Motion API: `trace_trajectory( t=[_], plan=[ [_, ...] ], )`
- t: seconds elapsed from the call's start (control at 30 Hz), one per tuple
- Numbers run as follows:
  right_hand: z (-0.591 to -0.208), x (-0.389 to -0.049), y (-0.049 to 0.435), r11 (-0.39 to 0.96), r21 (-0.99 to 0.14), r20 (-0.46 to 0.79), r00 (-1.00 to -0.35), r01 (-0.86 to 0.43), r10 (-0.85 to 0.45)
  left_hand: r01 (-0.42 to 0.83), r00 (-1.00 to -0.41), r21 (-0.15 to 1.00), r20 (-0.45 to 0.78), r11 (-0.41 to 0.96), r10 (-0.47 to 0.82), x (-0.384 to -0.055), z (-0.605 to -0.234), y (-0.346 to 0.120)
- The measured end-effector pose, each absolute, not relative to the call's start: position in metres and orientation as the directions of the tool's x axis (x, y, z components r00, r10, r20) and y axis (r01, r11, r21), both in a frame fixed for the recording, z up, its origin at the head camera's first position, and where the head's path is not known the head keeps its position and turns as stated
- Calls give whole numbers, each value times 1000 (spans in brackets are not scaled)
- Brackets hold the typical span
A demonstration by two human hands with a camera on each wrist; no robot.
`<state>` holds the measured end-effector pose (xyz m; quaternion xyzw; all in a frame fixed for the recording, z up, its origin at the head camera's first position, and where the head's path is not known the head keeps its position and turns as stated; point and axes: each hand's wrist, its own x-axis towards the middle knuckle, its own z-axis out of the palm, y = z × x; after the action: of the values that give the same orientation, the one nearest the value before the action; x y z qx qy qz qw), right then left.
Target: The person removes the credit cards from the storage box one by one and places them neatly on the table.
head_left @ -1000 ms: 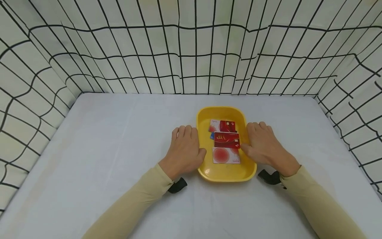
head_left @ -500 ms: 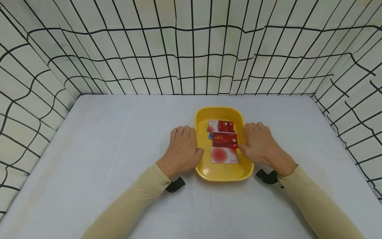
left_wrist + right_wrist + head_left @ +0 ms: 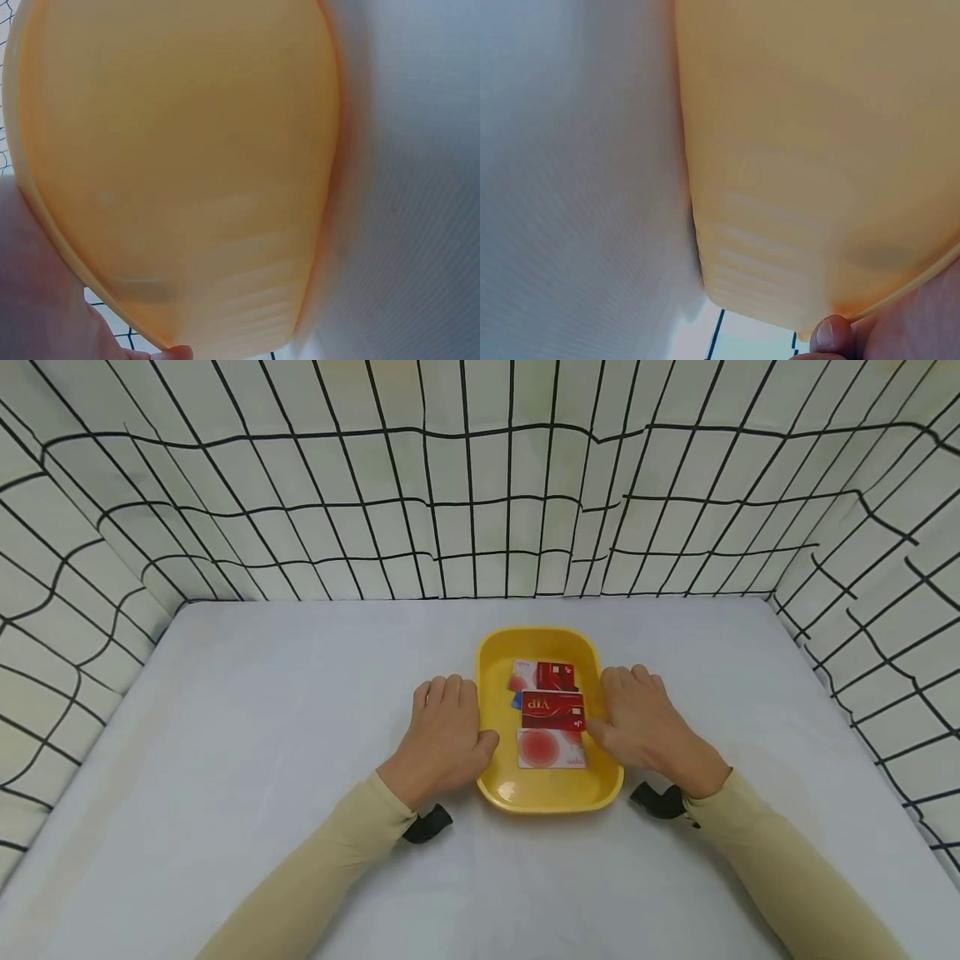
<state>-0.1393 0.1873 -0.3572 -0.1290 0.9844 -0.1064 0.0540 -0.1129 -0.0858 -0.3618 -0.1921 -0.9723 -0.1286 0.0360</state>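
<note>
A yellow plastic tray (image 3: 551,793) with rounded corners rests on the white table, held at both long sides. My left hand (image 3: 442,735) grips its left rim, thumb over the edge and fingers outside. On the opposite rim, my right hand (image 3: 651,724) grips likewise, its thumb reaching inside by the cards. A red VIP card (image 3: 551,710) lies between a white card with a red circle (image 3: 551,749) and a smaller red card (image 3: 556,676) overlapping another white card (image 3: 523,675). A blue corner (image 3: 517,700) peeks out. Each wrist view shows fingertips under the tray's rim.
A white cloth (image 3: 262,718) covers the table. Black wire grid panels (image 3: 480,510) over pale backing enclose its back and both sides. Black wrist-worn pieces (image 3: 429,824) stick out below both sleeves.
The head view has turned a little, so the whole scene slides left in it. Hands, tray and cards keep their places relative to one another and the table.
</note>
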Motion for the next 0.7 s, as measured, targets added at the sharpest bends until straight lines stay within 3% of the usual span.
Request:
trace_trajectory(
  t=[0.53, 0.7],
  plan=[
    [-356, -136, 185, 948, -200, -77, -961, -247, -267, 328, -944, 186, 23, 926, 330, -118, -339, -92],
    [-356, -136, 186, 947, -193, -67, -960, -256, -273, 344, -939, 180, 69, 921, 337, -128, -326, -94]
  ],
)
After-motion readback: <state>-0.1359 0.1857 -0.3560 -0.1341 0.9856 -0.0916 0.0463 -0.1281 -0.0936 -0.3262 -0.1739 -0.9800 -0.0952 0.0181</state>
